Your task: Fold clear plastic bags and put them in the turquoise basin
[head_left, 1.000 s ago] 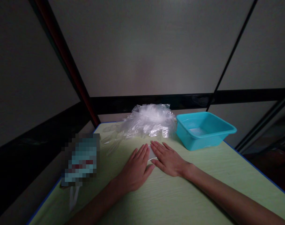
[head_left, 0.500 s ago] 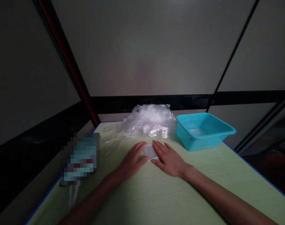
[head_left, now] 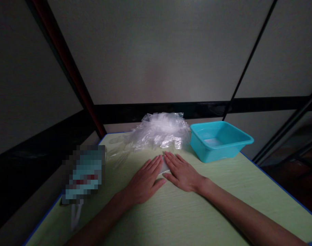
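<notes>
Flat on the light green table (head_left: 168, 215) lies a small, clear plastic piece that looks like a folded bag (head_left: 165, 166). My left hand (head_left: 147, 179) rests palm down over its left part, fingers stretched out and thumb spread. My right hand (head_left: 182, 172) presses flat on its right part, fingers extended. Only a narrow strip of the plastic shows between the two hands; the rest is hidden under them. Beyond my fingertips sits a heap of crumpled clear plastic bags (head_left: 162, 131).
A turquoise plastic basin (head_left: 217, 153) stands at the back right, with something pale on its bottom. At the left edge is a blurred-out pale blue item (head_left: 85, 174) with a white strap (head_left: 76, 215). Wall panels (head_left: 150, 61) rise behind the table.
My left hand has slid onto the plastic piece, its fingers now straighter and covering more of it. My right hand stays flat on its right part. The view has shifted slightly.
</notes>
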Action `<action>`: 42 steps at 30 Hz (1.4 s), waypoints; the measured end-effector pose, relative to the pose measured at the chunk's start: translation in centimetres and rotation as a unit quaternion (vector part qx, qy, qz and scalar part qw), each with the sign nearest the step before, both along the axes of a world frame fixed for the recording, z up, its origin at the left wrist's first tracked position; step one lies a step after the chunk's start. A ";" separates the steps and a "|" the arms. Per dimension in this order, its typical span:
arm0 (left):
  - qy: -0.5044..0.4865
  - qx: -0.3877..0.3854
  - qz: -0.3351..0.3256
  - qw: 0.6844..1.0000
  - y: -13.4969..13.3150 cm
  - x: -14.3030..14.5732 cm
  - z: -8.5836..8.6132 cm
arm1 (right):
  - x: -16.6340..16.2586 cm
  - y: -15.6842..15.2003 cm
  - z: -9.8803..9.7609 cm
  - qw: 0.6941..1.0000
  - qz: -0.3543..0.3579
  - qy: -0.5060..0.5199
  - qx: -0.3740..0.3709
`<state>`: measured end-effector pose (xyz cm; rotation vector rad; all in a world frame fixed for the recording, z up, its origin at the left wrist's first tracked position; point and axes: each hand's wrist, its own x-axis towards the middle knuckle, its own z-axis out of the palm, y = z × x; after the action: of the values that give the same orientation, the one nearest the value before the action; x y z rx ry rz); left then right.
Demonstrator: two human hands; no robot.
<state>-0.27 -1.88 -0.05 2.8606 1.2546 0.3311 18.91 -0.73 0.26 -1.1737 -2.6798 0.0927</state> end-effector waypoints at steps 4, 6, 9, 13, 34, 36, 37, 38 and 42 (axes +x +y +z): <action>0.013 -0.006 0.001 1.000 0.1 0.0 0.1 | 0.0 0.0 0.2 1.000 0.000 -0.008 -0.015; 0.016 -0.011 0.002 1.000 0.1 0.1 0.2 | 0.0 0.0 0.3 1.000 -0.001 -0.007 -0.020; 0.016 -0.014 -0.004 1.000 0.2 0.1 0.2 | 0.0 -0.1 0.4 1.000 0.001 -0.009 -0.024; 0.025 -0.019 -0.007 0.999 0.2 0.1 0.3 | 0.0 0.0 0.5 0.999 0.001 -0.016 -0.031; 0.044 -0.049 -0.061 0.996 0.0 -0.6 1.0 | 0.0 0.0 0.3 0.999 -0.008 -0.008 -0.037; 0.042 -0.047 -0.059 0.996 0.0 -0.6 0.9 | 0.0 0.0 0.4 0.999 -0.007 -0.010 -0.037; 0.041 -0.045 -0.059 0.996 0.0 -0.6 0.9 | 0.0 0.0 0.4 0.999 -0.006 -0.011 -0.036; 0.042 -0.043 -0.059 0.996 0.0 -0.6 0.8 | 0.0 0.0 0.4 0.999 -0.006 -0.011 -0.036; 0.053 -0.045 -0.055 0.996 0.0 -0.6 0.8 | 0.0 0.0 0.4 0.999 -0.007 -0.011 -0.034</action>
<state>-0.82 -1.87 0.75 2.8887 1.0900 0.1204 18.94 -0.69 0.65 -1.2192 -2.7065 0.1716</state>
